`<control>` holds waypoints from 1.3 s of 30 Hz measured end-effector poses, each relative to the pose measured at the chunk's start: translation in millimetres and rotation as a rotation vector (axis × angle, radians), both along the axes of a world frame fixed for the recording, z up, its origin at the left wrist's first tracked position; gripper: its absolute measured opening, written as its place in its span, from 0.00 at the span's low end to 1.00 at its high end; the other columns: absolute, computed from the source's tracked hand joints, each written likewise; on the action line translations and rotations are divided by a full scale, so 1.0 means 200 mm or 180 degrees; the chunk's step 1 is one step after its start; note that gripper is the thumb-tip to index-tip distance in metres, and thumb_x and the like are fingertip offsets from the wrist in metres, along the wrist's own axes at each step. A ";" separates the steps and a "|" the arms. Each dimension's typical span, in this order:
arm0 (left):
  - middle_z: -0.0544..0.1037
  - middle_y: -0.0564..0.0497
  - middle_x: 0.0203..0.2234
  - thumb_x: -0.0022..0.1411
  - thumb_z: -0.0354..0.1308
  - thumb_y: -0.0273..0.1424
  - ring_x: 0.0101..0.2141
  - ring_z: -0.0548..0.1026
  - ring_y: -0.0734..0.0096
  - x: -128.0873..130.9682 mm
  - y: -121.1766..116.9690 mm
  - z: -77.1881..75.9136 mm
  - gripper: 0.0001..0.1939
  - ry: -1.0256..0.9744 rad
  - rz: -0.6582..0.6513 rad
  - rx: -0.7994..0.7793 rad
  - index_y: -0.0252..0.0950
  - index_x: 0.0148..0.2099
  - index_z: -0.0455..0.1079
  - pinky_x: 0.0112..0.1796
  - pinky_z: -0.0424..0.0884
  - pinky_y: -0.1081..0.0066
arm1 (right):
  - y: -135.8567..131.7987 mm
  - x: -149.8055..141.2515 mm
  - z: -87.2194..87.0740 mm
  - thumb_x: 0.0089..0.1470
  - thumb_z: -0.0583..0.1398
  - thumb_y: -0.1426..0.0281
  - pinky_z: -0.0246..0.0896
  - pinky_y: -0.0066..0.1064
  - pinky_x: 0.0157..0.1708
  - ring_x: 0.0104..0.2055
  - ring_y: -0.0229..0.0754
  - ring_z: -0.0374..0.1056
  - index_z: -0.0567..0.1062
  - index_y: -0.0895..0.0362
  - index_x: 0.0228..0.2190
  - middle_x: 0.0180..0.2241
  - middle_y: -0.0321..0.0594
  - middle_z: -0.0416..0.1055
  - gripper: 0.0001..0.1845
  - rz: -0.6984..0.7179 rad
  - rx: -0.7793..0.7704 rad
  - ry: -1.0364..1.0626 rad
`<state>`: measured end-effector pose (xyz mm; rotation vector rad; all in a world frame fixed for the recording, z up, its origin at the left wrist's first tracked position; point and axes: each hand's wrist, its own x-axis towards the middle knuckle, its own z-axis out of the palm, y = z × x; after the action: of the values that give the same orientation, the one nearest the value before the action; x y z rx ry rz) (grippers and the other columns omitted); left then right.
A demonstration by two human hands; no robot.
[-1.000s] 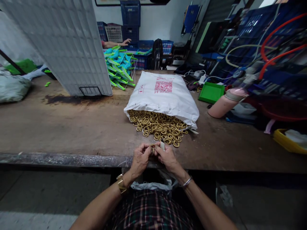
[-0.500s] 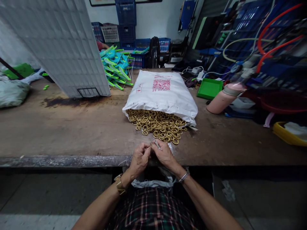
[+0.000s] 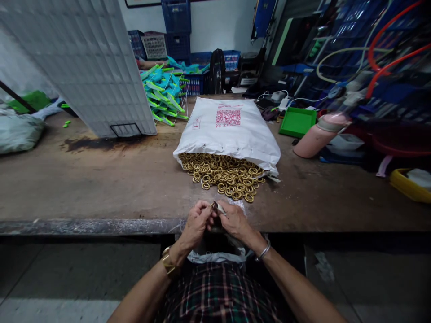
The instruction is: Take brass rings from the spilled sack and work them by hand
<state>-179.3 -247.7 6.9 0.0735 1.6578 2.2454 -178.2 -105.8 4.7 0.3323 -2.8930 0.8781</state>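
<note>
Just over the table's front edge, my left hand (image 3: 196, 224) pinches a small gold ring, mostly covered by its fingers. My right hand (image 3: 235, 220) is closed round a small hand tool (image 3: 221, 209) with a pale body and a dark tip, which meets the ring at the left fingertips. Beyond the hands, a heap of gold rings (image 3: 232, 179) spills from the mouth of a white woven sack (image 3: 205, 130) with red print, lying on its side. Below the hands, an open pale bag (image 3: 217, 258) hangs at my lap.
A grey corrugated panel (image 3: 101, 80) stands at left beside a pile of green and turquoise plastic parts (image 3: 166, 96). A person's arm (image 3: 151, 64) shows behind it. To the right are a green tray (image 3: 298, 122), a pink bottle (image 3: 318, 137) and a yellow basin (image 3: 409, 188).
The dark tip of the tool now shows between my fingertips, and my right hand has turned slightly. The other person's arm reaches further right over turquoise parts. The view has shifted slightly.
</note>
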 end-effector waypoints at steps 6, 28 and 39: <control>0.67 0.57 0.18 0.50 0.57 0.48 0.15 0.61 0.82 0.00 -0.01 -0.02 0.20 0.0258 0.0048 -0.0334 0.35 0.32 0.61 0.16 0.57 0.80 | -0.02 0.03 0.02 0.45 0.49 0.78 0.47 0.27 0.28 0.27 0.38 0.63 0.70 0.56 0.32 0.26 0.38 0.71 0.14 0.0105 0.0639 -0.0115; 0.68 0.56 0.22 0.55 0.58 0.42 0.19 0.65 0.80 0.05 -0.09 -0.02 0.16 0.0259 -0.0346 0.0540 0.35 0.31 0.61 0.21 0.65 0.77 | -0.05 -0.07 0.08 0.50 0.48 0.77 0.48 0.28 0.28 0.30 0.40 0.65 0.70 0.59 0.37 0.29 0.45 0.72 0.14 -0.0277 0.0990 -0.0498; 0.70 0.53 0.22 0.51 0.60 0.42 0.19 0.66 0.78 0.01 -0.07 0.02 0.17 -0.0444 -0.0134 0.1273 0.33 0.30 0.62 0.19 0.65 0.76 | -0.14 -0.02 0.04 0.53 0.48 0.59 0.45 0.23 0.17 0.16 0.32 0.57 0.63 0.57 0.21 0.16 0.33 0.64 0.18 0.0250 -0.2755 -0.1854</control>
<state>-177.1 -262.0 11.5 0.0476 1.1103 2.4543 -181.6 -134.2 13.0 0.1048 -2.5546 2.4152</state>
